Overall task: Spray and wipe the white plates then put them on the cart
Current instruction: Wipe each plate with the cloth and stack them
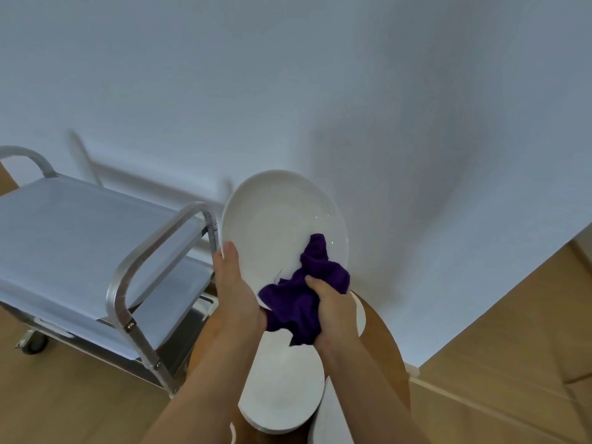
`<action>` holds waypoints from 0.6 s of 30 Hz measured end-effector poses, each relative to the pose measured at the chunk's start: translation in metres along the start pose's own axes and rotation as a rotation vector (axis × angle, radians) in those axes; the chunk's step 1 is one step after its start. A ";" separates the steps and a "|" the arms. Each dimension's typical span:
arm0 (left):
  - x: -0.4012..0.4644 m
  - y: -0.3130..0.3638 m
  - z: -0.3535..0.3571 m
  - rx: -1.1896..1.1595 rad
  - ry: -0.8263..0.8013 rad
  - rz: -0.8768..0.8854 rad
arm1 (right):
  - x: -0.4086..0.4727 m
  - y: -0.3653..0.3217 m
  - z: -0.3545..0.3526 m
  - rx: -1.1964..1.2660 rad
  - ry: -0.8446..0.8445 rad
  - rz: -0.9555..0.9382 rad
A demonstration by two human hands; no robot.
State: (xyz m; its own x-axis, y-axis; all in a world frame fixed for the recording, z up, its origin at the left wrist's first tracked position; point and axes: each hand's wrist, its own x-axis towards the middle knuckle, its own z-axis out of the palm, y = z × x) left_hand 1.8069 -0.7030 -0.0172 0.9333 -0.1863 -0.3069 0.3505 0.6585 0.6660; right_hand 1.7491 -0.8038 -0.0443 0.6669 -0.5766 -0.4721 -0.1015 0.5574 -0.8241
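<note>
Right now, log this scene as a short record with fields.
left hand: holds the tilted round white ceramic plate by its edge
right hand: grips the crumpled purple cloth against that plate
round wooden table: more white plates on it
steel two-shelf cart: left of table, no plates visible on it

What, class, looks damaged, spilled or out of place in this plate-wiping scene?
Nothing stands out. The left hand holds the round white plate tilted while the right hand rubs it with the crumpled purple cloth; a few droplets glint on it. The metal cart stands beside.
</note>
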 end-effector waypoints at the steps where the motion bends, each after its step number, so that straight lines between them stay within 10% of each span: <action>1: -0.001 -0.003 -0.001 0.001 -0.026 -0.019 | 0.001 -0.002 0.001 0.040 0.006 0.020; 9: 0.019 0.052 -0.019 0.477 -0.467 -0.042 | 0.010 -0.059 -0.040 -0.225 -0.062 -0.162; 13: 0.034 0.071 -0.005 0.624 -0.314 -0.232 | 0.008 -0.073 -0.042 -0.576 -0.169 -0.268; 18: 0.035 0.054 -0.011 0.396 -0.158 -0.236 | 0.006 -0.067 -0.035 -0.355 -0.049 -0.274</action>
State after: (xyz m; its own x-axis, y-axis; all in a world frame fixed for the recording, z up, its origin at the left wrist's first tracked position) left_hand 1.8577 -0.6663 0.0008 0.8147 -0.4257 -0.3939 0.5277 0.2624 0.8079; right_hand 1.7343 -0.8654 -0.0029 0.7376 -0.6406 -0.2134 -0.1579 0.1436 -0.9770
